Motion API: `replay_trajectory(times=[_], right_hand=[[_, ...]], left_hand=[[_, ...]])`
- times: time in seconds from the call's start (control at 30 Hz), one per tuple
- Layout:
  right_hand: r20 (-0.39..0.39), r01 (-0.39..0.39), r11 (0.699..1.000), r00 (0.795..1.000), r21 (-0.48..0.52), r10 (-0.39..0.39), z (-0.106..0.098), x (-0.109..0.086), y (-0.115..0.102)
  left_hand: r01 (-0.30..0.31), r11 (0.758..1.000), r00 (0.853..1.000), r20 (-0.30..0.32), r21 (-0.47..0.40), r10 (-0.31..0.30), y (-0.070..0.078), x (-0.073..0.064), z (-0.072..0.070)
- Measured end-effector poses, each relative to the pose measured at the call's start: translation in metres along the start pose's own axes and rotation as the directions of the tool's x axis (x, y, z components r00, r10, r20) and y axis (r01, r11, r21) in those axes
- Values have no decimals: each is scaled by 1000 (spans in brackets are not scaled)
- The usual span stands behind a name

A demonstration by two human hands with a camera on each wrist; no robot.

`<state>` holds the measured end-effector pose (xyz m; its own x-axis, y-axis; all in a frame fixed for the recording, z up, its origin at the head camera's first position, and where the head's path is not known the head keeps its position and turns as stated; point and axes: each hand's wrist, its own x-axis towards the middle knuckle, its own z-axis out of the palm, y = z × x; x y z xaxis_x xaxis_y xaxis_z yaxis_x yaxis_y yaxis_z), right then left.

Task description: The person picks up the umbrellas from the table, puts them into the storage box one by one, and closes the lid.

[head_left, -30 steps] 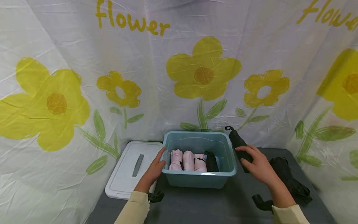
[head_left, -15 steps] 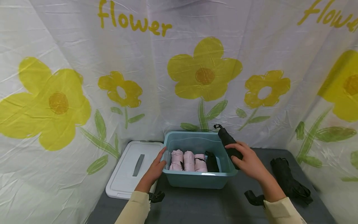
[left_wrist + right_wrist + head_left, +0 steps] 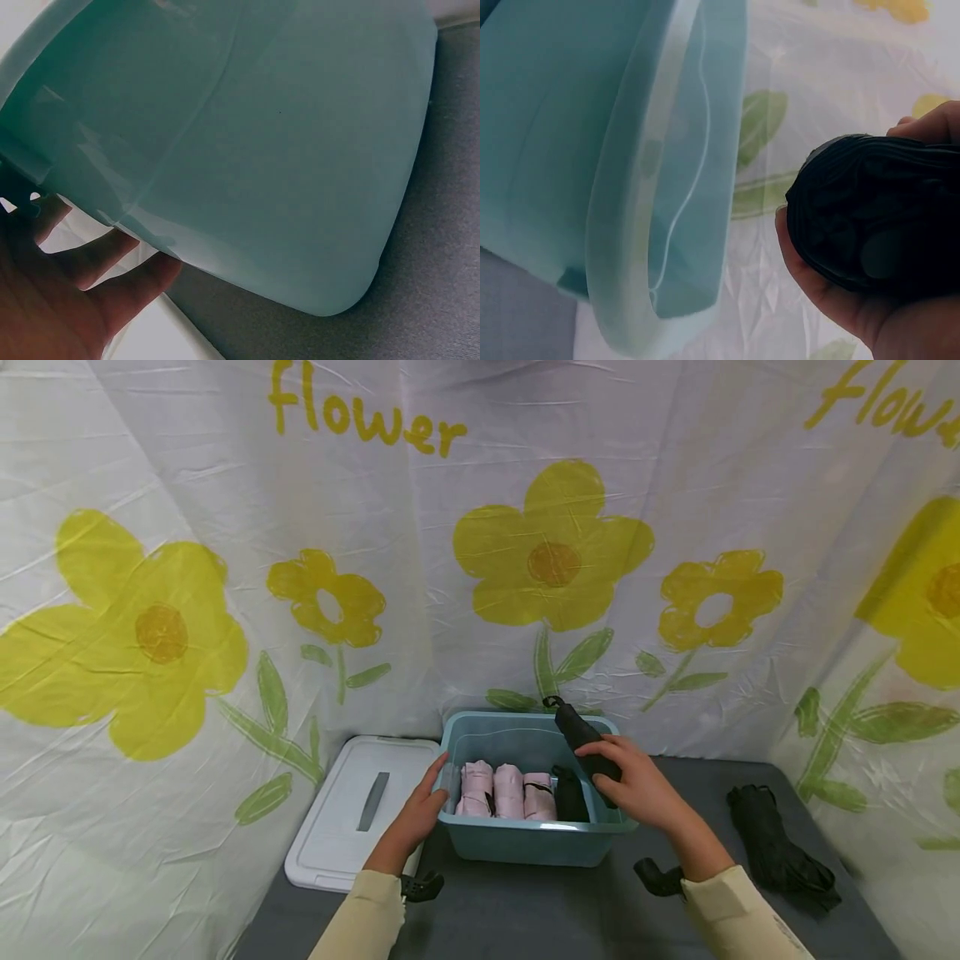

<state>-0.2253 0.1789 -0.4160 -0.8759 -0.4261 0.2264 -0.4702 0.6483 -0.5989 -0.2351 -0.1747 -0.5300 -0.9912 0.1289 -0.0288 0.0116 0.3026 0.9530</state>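
i have the right hand (image 3: pixel 637 781) grasping a rolled black bundle (image 3: pixel 587 742), its fingers wrapped round the near half. in my head view the bundle slants over the right side of the teal bin (image 3: pixel 525 850), its looped far end up by the back rim. my right wrist view shows its round butt end in the grip, set apart from the rim; i cannot tell how high it hangs.

the left hand (image 3: pixel 415 818) is on the bin's left side. its fingers are fairly straight, touching there rather than clenched, though the left wrist view hides the fingertips behind the bin's edge.

inside the bin i count 3 pink rolls (image 3: pixel 508 792) side by side, with 1 black roll (image 3: pixel 571 797) just right of them. the bin stands on a dark grey worktop (image 3: pixel 525 914). left of it lies a white lid (image 3: pixel 333 835) with a grey handle (image 3: pixel 372 802); well to the right lies a 2nd black bundle (image 3: pixel 778 843). behind hangs a pale sheet (image 3: pixel 416 518) printed with yellow flowers.
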Motion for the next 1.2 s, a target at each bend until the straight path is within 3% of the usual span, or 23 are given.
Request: replay_trajectory(times=[0.57, 1.2], right_hand=[[160, 11, 1000, 987, 18, -13, 23, 18, 5], [309, -61, 997, 948, -44, 71, 38, 33, 14]], left_hand=[[1, 1000, 1000, 7, 2, -1, -2, 1, -1], [15, 1000, 1000, 5, 0, -15, 1, -1, -1]])
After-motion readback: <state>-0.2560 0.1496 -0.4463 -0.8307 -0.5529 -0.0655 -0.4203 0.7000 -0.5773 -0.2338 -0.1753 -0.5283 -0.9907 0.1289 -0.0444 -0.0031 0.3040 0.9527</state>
